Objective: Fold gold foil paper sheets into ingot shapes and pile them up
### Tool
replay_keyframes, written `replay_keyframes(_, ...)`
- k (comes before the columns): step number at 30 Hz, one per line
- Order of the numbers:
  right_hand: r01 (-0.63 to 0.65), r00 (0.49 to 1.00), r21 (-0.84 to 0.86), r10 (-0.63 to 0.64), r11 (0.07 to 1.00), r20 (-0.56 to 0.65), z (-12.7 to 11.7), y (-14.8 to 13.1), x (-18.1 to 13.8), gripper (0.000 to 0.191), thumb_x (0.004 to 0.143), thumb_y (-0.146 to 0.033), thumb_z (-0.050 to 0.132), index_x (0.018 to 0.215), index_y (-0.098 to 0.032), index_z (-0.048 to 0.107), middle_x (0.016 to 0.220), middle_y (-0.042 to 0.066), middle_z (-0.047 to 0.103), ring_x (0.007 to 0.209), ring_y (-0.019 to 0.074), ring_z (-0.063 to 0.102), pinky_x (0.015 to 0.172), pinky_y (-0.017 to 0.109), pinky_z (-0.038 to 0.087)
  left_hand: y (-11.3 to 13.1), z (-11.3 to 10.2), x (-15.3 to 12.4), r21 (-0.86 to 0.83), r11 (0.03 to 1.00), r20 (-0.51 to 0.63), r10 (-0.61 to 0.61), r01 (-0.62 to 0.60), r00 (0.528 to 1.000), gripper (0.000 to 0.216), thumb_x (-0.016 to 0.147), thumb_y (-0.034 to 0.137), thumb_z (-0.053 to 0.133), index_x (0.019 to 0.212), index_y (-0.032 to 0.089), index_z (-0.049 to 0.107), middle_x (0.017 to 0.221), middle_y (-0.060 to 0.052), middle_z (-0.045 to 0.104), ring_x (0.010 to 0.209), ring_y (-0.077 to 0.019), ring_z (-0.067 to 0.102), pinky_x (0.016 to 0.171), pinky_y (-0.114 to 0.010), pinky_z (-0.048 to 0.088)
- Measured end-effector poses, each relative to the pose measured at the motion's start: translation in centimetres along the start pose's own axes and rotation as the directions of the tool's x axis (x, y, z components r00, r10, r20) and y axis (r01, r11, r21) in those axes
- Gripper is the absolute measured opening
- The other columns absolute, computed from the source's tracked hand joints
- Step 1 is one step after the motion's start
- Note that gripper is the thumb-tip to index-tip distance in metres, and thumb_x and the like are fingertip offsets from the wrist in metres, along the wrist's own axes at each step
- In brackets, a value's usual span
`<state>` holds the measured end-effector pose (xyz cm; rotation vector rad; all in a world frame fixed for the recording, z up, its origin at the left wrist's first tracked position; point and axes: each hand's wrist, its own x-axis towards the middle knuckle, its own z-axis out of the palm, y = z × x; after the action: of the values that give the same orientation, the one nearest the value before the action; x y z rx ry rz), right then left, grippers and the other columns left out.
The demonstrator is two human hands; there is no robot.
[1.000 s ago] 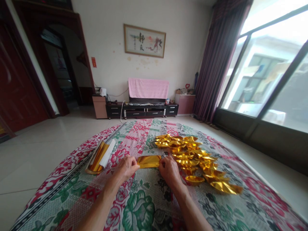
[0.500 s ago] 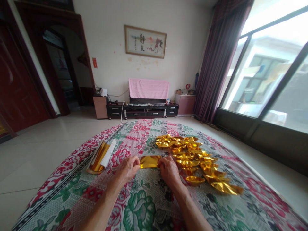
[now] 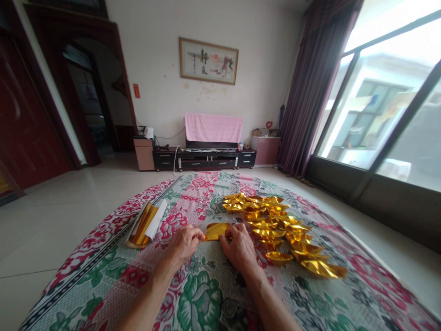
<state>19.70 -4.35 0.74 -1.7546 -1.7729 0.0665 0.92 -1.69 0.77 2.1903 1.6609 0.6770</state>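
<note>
A folded strip of gold foil paper lies between my hands, low over the flowered cloth. My left hand pinches its left end, where a corner looks folded in and a paler patch shows above. At the other end, my right hand has its fingers closed on the strip, the thumb along the near edge. Just to the right, several boat-shaped gold paper ingots sit in a cluster. On the left rests a curled stack of gold foil sheets with white backing.
A patterned red, green and grey cloth covers the round surface before me. Beyond it stand a low black cabinet and something draped with a pink towel. A purple curtain and large window are on the right.
My left hand has shifted slightly right and the strip's left end is now folded in, making it look shorter. My right thumb has moved left along the near edge.
</note>
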Motion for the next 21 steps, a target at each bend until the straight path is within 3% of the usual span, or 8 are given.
replay_keyframes(7, -0.003, 1.000, 0.019, 0.002, 1.000, 0.023, 0.2, 0.5, 0.2, 0.012, 0.077, -0.024, 0.051, 0.075, -0.019, 0.062, 0.087, 0.005, 0.055, 0.079, 0.0146, 0.052, 0.072, 0.023, 0.038, 0.1, -0.1, 0.0, 0.017, 1.000, 0.009, -0.010, 0.010, 1.000, 0.024, 0.075, 0.014, 0.050, 0.082, 0.025, 0.071, 0.079, -0.001, 0.059, 0.074, -0.0112, 0.054, 0.067, -0.020, 0.036)
replay_keyframes(15, -0.025, 0.997, 0.091, 0.018, 0.996, 0.071, 0.5, 1.6, 0.9, 0.026, 0.078, -0.009, 0.042, 0.071, -0.018, 0.065, 0.086, 0.006, 0.058, 0.082, 0.0137, 0.054, 0.074, 0.021, 0.038, -0.2, 0.3, 0.1, 0.028, 1.000, 0.012, 0.011, -0.011, 1.000, 0.023, 0.079, 0.021, 0.050, 0.086, 0.029, 0.071, 0.079, -0.001, 0.058, 0.077, -0.0127, 0.055, 0.070, -0.022, 0.037)
replay_keyframes(18, -0.046, 0.998, 0.046, 0.044, 0.998, 0.053, 0.4, 1.0, 0.7, 0.023, 0.078, -0.014, 0.044, 0.073, -0.019, 0.065, 0.087, 0.006, 0.057, 0.081, 0.0149, 0.054, 0.073, 0.024, 0.038, -0.4, 0.5, 0.1, 0.037, 0.999, 0.029, 0.026, -0.027, 0.999, 0.024, 0.082, 0.025, 0.048, 0.090, 0.032, 0.070, 0.081, -0.002, 0.058, 0.079, -0.0131, 0.055, 0.072, -0.023, 0.038)
replay_keyframes(21, -0.057, 0.998, -0.033, 0.057, 0.998, -0.007, 0.3, -0.1, 0.3, 0.021, 0.079, -0.033, 0.050, 0.072, -0.018, 0.061, 0.084, 0.007, 0.056, 0.080, 0.0185, 0.054, 0.074, 0.028, 0.039, -0.4, 0.6, 0.1, 0.049, 0.997, 0.033, 0.058, -0.059, 0.998, 0.027, 0.084, 0.024, 0.046, 0.093, 0.032, 0.070, 0.082, -0.003, 0.058, 0.081, -0.0132, 0.055, 0.075, -0.023, 0.039)
